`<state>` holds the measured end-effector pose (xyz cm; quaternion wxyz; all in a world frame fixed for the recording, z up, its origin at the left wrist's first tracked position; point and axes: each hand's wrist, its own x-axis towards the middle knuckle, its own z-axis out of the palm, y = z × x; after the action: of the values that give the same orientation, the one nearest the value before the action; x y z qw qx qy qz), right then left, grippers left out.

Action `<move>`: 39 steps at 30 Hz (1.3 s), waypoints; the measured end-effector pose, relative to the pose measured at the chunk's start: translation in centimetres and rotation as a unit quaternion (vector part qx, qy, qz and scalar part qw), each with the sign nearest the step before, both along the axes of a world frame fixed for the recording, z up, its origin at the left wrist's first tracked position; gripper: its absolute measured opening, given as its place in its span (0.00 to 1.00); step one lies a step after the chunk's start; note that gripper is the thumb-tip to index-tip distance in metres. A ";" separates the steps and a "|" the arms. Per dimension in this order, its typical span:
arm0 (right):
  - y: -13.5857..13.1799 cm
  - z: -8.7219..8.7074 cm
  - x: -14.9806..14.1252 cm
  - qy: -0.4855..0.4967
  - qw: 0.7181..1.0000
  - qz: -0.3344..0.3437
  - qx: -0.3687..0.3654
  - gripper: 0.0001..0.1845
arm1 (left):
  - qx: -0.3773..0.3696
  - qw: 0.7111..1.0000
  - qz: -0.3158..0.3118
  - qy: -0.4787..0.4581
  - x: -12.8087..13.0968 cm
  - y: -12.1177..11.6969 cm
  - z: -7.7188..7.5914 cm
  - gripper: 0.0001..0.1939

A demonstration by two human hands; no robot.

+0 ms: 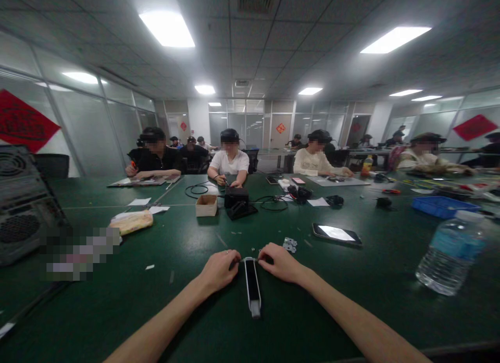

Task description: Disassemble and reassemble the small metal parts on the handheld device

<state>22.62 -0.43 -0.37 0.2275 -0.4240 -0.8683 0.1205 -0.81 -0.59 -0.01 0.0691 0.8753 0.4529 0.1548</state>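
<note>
Grip of left hand, right hand — cannot tell if clamped, flanking slim device, blue bottle label unreadable

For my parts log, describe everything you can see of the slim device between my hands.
The slim device is long and narrow, with a black face, a pale rim that looks like plastic, and a grey-white near end. It appears to lie on the green table, pointing away from you. Your left hand and right hand flank its far end; whether they touch it is unclear.
</note>
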 end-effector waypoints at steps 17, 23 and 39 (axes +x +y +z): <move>-0.2 0.4 0.1 -0.004 1.000 -0.005 -0.025 0.08 | -0.041 0.999 0.018 0.012 -0.1 0.1 0.3 0.08; 0.0 0.1 0.1 0.013 1.000 0.002 -0.028 0.09 | -0.038 0.999 0.005 0.009 -0.3 0.1 0.4 0.08; 0.0 0.1 0.1 0.009 1.000 0.006 -0.021 0.09 | -0.037 0.999 0.015 0.020 -0.1 -0.2 0.6 0.07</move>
<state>22.69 -0.42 -0.28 0.2252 -0.4220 -0.8663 0.1437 -0.92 -0.75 0.64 0.0899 0.8683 0.4725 0.1216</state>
